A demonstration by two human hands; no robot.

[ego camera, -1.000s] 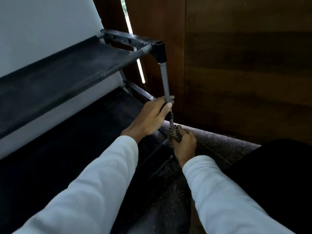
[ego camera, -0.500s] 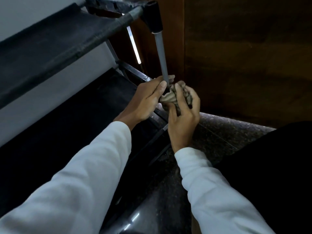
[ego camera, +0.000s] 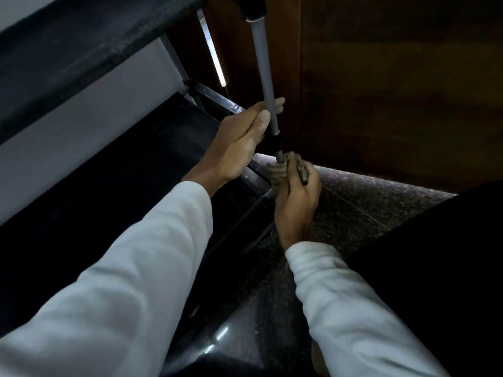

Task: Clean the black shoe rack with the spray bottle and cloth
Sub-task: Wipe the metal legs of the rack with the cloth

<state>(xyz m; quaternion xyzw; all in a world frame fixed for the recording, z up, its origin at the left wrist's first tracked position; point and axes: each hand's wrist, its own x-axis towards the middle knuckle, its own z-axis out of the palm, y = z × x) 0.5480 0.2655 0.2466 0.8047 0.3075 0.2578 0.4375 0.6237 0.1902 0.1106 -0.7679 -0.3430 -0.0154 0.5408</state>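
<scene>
The black shoe rack (ego camera: 81, 42) fills the left side, with a dark fabric shelf above and a lower shelf in shadow. Its grey upright post (ego camera: 264, 72) runs down at centre. My left hand (ego camera: 239, 142) grips this post just above its black joint. My right hand (ego camera: 296, 197) holds a crumpled grey-brown cloth (ego camera: 277, 171) wrapped round the foot of the post, below the joint. No spray bottle is in view.
A dark wooden panel (ego camera: 381, 91) stands close behind the post on the right. The speckled stone floor (ego camera: 353, 202) lies beneath. My dark-clothed leg (ego camera: 435, 268) fills the lower right. A pale wall (ego camera: 81, 131) shows behind the rack.
My right hand with the cloth has slid down the post from beside my left hand to the foot. The view has tilted down; my left hand keeps its grip.
</scene>
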